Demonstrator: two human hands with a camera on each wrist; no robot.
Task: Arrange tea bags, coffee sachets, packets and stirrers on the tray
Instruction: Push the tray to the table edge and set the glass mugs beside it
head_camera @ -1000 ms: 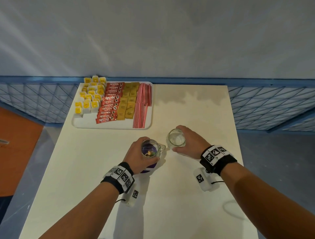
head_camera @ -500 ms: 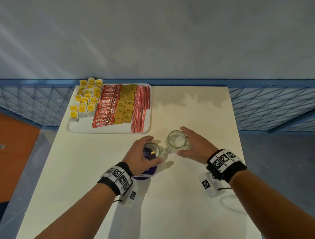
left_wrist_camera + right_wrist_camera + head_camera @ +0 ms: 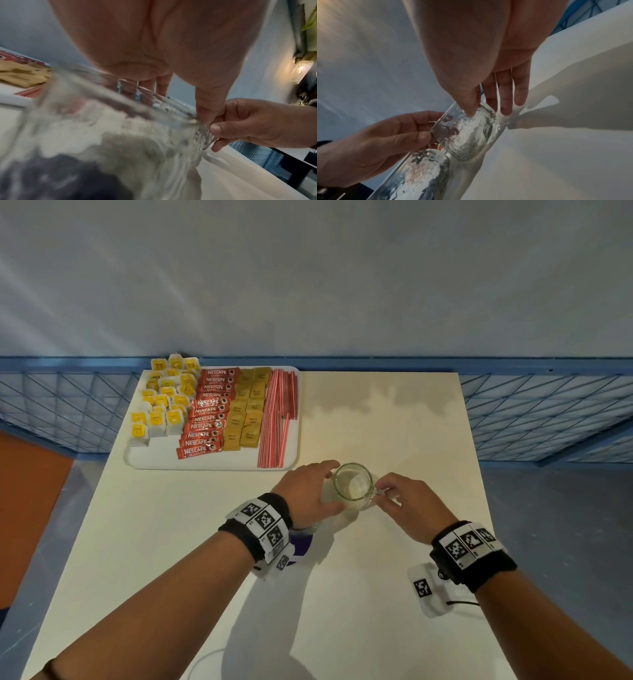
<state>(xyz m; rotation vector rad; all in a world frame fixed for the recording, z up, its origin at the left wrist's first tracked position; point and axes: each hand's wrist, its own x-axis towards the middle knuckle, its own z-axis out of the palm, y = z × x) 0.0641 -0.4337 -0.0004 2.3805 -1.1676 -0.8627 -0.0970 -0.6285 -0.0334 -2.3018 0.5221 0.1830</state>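
The clear glass mug (image 3: pixel 353 487) formerly gripped by the right hand (image 3: pixel 409 510) alone is now also held by the left hand (image 3: pixel 306 491); the second mug, apparently, was released.

- A white tray (image 3: pixel 212 462) sat in the upper left of the head view.
- Yellow-tagged tea bags (image 3: pixel 161 402) filled its left side.
- Red coffee sachets (image 3: pixel 205 414) lay overlapping in a column beside them.
- Tan packets (image 3: pixel 246 412) formed two columns next.
- Red-and-white striped stirrers (image 3: pixel 277 419) lined its right edge.
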